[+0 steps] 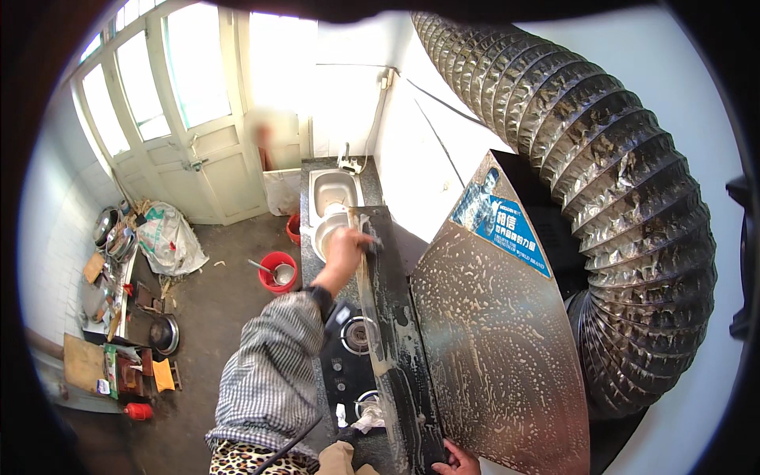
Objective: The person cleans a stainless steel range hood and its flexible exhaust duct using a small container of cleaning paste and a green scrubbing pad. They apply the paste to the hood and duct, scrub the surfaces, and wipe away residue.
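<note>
My left hand (343,254), in a checked sleeve with a dark cuff, reaches to the far part of the range hood's dark front panel (401,332). Its fingers press a small dark pad (375,242) on the surface; the pad is mostly hidden. Whitish streaks and wet smears run along the panel. My right hand (457,460) grips the panel's near edge at the bottom of the view. Beside it rises the hood's metal side (499,344), covered in foamy drops and bearing a blue sticker (504,228) with writing.
Below the panel lies a black gas hob (341,371) with two burners and crumpled tissue (371,415). A steel sink (335,189) stands beyond. A ribbed foil duct (629,178) curves at right. On the floor are a red bucket (277,273) with a ladle and a white sack (169,240).
</note>
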